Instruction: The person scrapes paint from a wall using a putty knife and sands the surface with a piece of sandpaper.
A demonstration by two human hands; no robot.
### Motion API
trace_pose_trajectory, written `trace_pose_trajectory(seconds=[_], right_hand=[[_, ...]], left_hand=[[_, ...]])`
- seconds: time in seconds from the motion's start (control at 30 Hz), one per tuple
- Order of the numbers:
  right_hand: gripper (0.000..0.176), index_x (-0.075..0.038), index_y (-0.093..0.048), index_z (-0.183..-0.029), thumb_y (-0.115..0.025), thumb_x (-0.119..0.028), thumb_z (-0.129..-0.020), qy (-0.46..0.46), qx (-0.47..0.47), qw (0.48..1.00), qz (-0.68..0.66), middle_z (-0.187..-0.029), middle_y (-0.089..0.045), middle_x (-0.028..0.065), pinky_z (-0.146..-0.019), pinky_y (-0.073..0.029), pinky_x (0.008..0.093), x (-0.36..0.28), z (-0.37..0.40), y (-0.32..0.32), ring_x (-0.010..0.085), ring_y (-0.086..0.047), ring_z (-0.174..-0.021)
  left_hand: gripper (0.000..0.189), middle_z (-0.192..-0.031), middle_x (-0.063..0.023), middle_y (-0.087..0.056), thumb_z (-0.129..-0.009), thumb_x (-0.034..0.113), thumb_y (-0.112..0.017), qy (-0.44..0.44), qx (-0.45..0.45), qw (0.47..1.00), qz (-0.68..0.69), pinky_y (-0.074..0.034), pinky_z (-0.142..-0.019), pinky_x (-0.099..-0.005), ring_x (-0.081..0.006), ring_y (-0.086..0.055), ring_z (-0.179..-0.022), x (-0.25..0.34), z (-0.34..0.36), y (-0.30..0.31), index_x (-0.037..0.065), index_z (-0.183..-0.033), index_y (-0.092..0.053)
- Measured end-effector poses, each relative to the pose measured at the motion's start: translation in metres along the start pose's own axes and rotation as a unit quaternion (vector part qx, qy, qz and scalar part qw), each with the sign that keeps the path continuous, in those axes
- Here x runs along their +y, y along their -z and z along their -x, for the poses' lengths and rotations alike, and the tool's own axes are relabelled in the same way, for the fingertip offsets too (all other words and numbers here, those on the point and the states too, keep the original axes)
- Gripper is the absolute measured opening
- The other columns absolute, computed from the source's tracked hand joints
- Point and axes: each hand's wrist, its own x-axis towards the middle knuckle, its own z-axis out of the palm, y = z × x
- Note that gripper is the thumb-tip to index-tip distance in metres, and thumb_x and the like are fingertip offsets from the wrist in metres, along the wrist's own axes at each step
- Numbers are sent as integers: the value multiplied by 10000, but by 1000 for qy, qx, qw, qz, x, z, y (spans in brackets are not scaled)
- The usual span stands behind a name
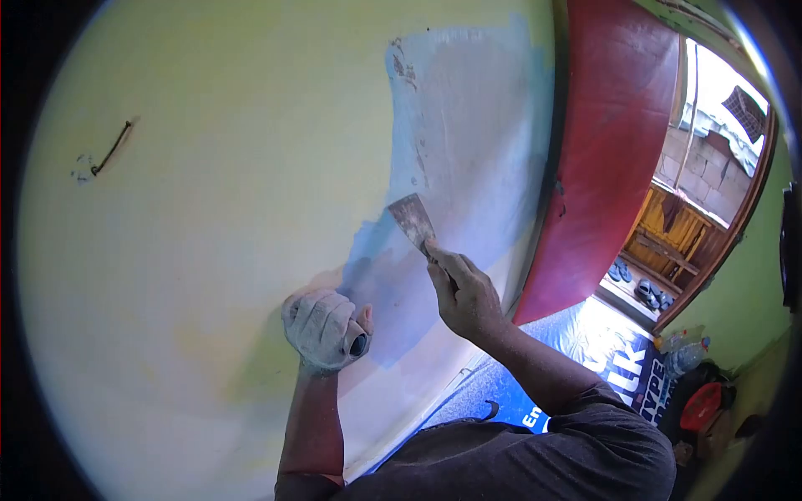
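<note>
My right hand (466, 292), bare, is closed around the handle of a putty knife (413, 220). Its flat, stained blade points up and left, close to the light blue patch (476, 108) on the yellow wall (225, 167). To the lower left, my left hand (327, 331) wears a whitish glove and is folded into a fist near the wall. The dark round end of an object shows at its thumb side; the rest is hidden. Dark marks and scrapes run down the left side of the patch.
A bent nail (112, 149) sticks out of the wall at the left. Right of the patch stands a red door (614, 150), beside an open doorway with shoes (647, 292). A blue printed banner (501, 376) covers the floor; plastic bottles (687, 357) stand at the lower right.
</note>
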Motion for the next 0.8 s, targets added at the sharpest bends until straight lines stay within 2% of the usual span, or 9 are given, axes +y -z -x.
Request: trace_pose_trajectory(seconds=[0.1,0.27,0.37,0.4,0.43,0.53,0.63,0.7,0.8], right_hand=[[466,-94,-616,-1604,-654,-147,-1142,-33,-43,999,-1,-1125,-759,220,-811,-636,541,-5,23,-4,443,-788,-962],[573,-123,-509,-1680,-656,-153,-1127,-63,-162,985,-7,-1210,-746,227,-825,-657,572,-14,80,-17,483,-786,-991],[621,-113,-466,-1690,-689,-131,-1110,-50,-107,992,-45,-1256,-748,250,-823,-658,568,-17,83,-23,492,-791,-1032],[632,-50,-452,-1682,-705,-50,-1103,12,-79,996,-38,-1201,-793,238,-845,-659,465,-20,77,-25,411,-826,-1006],[637,-43,-453,-1679,-717,-46,-1099,-2,-99,994,-38,-1208,-796,235,-851,-658,458,-23,76,-25,396,-830,-1020],[657,-28,-455,-1674,-749,-27,-1087,-40,-142,987,-63,-1236,-803,222,-866,-655,434,-27,80,-32,339,-838,-1055],[676,-36,-453,-1675,-773,-23,-1079,-84,-155,976,-131,-1239,-808,205,-846,-652,418,-26,108,-50,278,-840,-1041],[680,-59,-454,-1672,-784,-52,-1078,-132,-167,962,-169,-1190,-812,195,-799,-650,422,-31,121,-57,267,-844,-984],[658,-48,-459,-1673,-756,-16,-1087,-153,-150,951,-223,-1212,-816,179,-843,-643,354,-32,125,-65,213,-837,-1048]], left_hand=[[301,-920,-19,-707,-816,130,-897,5,-12,1000,-5,-532,-895,-488,-279,-724,-875,3,-4,3,152,-997,-656],[270,-1000,-52,-758,-864,32,-849,74,-52,988,126,-548,-892,-476,-298,-743,-913,21,13,13,124,-1060,-687],[298,-1173,-124,-798,-917,25,-829,149,-99,969,168,-583,-962,-494,-345,-773,-1027,40,30,27,80,-1195,-736],[330,-1237,-148,-790,-921,30,-832,181,-112,962,171,-589,-988,-499,-360,-772,-1086,47,36,29,68,-1235,-741],[363,-1302,-171,-783,-925,35,-835,212,-122,954,174,-595,-1015,-503,-374,-771,-1144,51,41,30,56,-1276,-745],[581,-1532,-228,-682,-896,83,-861,207,-119,956,171,-625,-980,-482,-395,-753,-1210,51,58,26,49,-1455,-706],[649,-1638,-237,-608,-924,101,-830,177,-143,955,189,-627,-1048,-489,-402,-730,-1285,52,50,36,58,-1551,-668],[709,-1671,-219,-593,-923,108,-817,181,-209,942,191,-626,-1072,-489,-410,-724,-1308,49,55,41,64,-1607,-636],[753,-1718,-191,-562,-918,106,-809,171,-251,933,192,-624,-1073,-489,-404,-726,-1302,43,62,41,59,-1642,-605]])
